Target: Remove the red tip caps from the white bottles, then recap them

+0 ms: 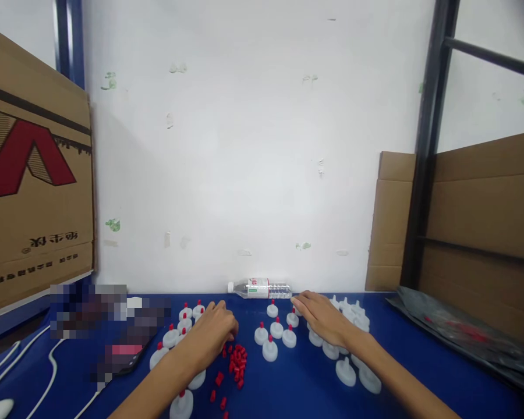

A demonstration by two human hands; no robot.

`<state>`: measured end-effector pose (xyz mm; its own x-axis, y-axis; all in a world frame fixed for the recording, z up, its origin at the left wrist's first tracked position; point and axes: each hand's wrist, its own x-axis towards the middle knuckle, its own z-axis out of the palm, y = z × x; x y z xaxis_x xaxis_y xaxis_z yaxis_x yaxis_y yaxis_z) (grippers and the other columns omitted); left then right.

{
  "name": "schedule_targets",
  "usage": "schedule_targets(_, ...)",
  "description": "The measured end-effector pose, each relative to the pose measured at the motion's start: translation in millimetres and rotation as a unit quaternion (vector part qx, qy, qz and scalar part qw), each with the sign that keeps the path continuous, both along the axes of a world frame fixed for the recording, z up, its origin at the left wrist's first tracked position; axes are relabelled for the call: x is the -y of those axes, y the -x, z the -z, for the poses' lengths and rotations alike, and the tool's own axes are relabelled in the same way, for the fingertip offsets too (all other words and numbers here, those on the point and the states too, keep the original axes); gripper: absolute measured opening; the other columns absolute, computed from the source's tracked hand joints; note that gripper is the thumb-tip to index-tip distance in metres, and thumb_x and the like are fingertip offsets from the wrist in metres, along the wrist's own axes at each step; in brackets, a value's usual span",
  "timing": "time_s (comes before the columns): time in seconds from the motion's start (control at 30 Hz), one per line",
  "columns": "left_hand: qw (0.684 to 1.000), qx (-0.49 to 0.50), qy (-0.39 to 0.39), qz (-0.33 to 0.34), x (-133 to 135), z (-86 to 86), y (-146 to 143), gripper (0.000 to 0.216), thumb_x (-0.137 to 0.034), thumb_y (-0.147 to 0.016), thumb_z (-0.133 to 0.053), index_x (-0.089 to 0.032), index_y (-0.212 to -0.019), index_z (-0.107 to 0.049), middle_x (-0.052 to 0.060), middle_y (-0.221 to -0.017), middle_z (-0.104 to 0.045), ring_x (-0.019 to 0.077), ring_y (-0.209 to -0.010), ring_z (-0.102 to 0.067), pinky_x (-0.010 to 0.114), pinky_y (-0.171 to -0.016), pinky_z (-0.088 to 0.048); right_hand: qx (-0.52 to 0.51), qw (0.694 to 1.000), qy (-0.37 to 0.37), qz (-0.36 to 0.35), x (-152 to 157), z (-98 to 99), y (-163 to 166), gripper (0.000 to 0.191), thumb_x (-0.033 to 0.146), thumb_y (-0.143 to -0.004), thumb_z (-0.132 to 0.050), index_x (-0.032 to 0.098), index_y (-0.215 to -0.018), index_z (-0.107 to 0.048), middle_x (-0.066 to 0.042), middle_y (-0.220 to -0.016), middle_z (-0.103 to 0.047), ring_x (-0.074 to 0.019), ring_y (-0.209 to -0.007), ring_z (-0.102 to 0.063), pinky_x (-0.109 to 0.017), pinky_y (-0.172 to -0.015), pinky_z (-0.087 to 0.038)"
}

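My left hand (213, 330) rests on the blue table (297, 384) with its fingers curled, right beside a small heap of red tips (236, 358); whether it grips one is hidden. White caps fitted with red tips (276, 337) stand in a cluster between my hands, and more stand left of my left hand (179, 326). My right hand (321, 319) lies flat, fingers spread, over plain white caps without tips (351, 349) at the right.
A clear water bottle (259, 288) lies against the white wall. Cardboard boxes stand at the left (30, 192) and right (463, 215). Dark plastic bags (458, 331) lie at the right, white cables (48, 364) at the left.
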<state>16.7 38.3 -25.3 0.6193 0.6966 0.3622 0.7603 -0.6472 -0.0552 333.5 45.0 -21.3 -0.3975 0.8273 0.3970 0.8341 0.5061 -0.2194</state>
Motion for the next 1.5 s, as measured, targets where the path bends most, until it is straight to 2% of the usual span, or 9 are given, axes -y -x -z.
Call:
schedule_targets(0.3, 1.0, -0.018, 0.017, -0.017, 6, -4.5, -3, 0.025, 0.0, -0.081, -0.061, -0.021, -0.07, -0.069, 0.003, -0.076, -0.071, 0.025, -0.086, -0.062, 0.037, -0.084, -0.042, -0.003, 1.0, 0.005, 0.018, -3, 9.6, -1, 0.054, 0.051, -0.107, -0.025, 0.023, -0.119, -0.07, -0.009, -0.122, -0.072, -0.0323, -0.12, -0.062, -0.059, -0.109, -0.038)
schedule_targets(0.5, 0.999, 0.01, -0.013, -0.038, 20, -19.3, -9, 0.02, -0.006, -0.09, -0.053, -0.02, -0.083, -0.065, 0.005, -0.084, -0.07, 0.023, -0.078, -0.063, 0.033, -0.074, -0.042, -0.06, 0.995, -0.081, 0.014, 8, -6.1, 7, 0.042, 0.043, -0.108, -0.031, 0.023, -0.126, -0.063, -0.01, -0.124, -0.068, -0.0279, -0.114, -0.064, -0.048, -0.101, -0.048)
schedule_targets(0.63, 0.999, 0.021, -0.036, -0.035, 27, -23.8, -17, 0.021, -0.01, -0.095, -0.048, -0.02, -0.088, -0.064, 0.004, -0.081, -0.069, 0.0222, -0.075, -0.061, 0.033, -0.073, -0.042, -0.098, 0.981, -0.154, -0.067, 28, -11.3, 28, 0.026, 0.034, -0.106, -0.041, 0.022, -0.119, -0.06, -0.009, -0.114, -0.065, -0.0222, -0.094, -0.068, -0.037, -0.082, -0.057)
schedule_targets(0.77, 0.996, 0.045, -0.071, 0.009, 30, -21.1, -25, 0.019, -0.012, -0.099, -0.048, -0.021, -0.099, -0.065, 0.004, -0.091, -0.069, 0.0222, -0.082, -0.061, 0.035, -0.078, -0.043, -0.051, 0.977, -0.135, -0.154, 50, -10.4, 51, 0.022, 0.022, -0.105, -0.041, 0.024, -0.122, -0.055, -0.007, -0.116, -0.064, -0.0207, -0.101, -0.066, -0.035, -0.087, -0.056)
schedule_targets(0.93, 0.981, 0.083, -0.149, 0.091, 31, -15.8, -31, 0.025, -0.006, -0.098, -0.047, -0.021, -0.108, -0.063, 0.005, -0.098, -0.067, 0.0208, -0.084, -0.061, 0.035, -0.075, -0.043, -0.039, 0.976, -0.137, -0.163, 55, -1.6, 58, 0.024, 0.026, -0.101, -0.055, 0.025, -0.125, -0.05, -0.005, -0.113, -0.068, -0.0221, -0.103, -0.067, -0.037, -0.089, -0.056)
schedule_targets(1.07, 0.979, 0.067, -0.149, 0.12, 36, -12.9, -34, 0.039, 0.006, -0.089, -0.046, -0.022, -0.112, -0.061, 0.004, -0.102, -0.066, 0.0206, -0.085, -0.059, 0.034, -0.074, -0.042, -0.07, 0.973, -0.148, -0.165, 48, 5.2, 53, 0.031, 0.029, -0.099, -0.059, 0.025, -0.128, -0.048, -0.005, -0.117, -0.068, -0.0217, -0.103, -0.067, -0.035, -0.087, -0.057)
schedule_targets(1.27, 0.98, 0.08, -0.136, 0.122, 40, -11.6, -36, 0.043, 0.008, -0.089, -0.04, -0.023, -0.114, -0.058, 0.004, -0.101, -0.065, 0.0193, -0.083, -0.057, 0.033, -0.074, -0.04, -0.06, 0.961, -0.175, -0.207, 51, 2.4, 53, 0.028, 0.026, -0.103, -0.053, 0.025, -0.131, -0.048, -0.006, -0.116, -0.07, -0.0224, -0.103, -0.067, -0.038, -0.089, -0.056)
schedule_targets(1.43, 0.973, 0.108, -0.18, 0.098, 37, -8.2, -43, 0.017, -0.01, -0.101, -0.047, -0.02, -0.102, -0.06, 0.003, -0.09, -0.066, 0.0202, -0.077, -0.056, 0.034, -0.071, -0.038, -0.079, 0.941, -0.232, -0.235, 52, -0.1, 56, 0.025, 0.02, -0.105, -0.047, 0.023, -0.13, -0.047, -0.009, -0.12, -0.07, -0.0203, -0.109, -0.067, -0.035, -0.09, -0.057)
schedule_targets(1.5, 0.971, 0.122, -0.183, 0.088, 40, -7.5, -47, 0.019, -0.012, -0.102, -0.044, -0.019, -0.095, -0.061, 0.003, -0.085, -0.064, 0.0202, -0.074, -0.055, 0.034, -0.069, -0.037, -0.075, 0.933, -0.262, -0.234, 54, 0.9, 56, 0.026, 0.016, -0.105, -0.043, 0.023, -0.13, -0.049, -0.01, -0.121, -0.07, -0.0204, -0.114, -0.066, -0.035, -0.092, -0.057)
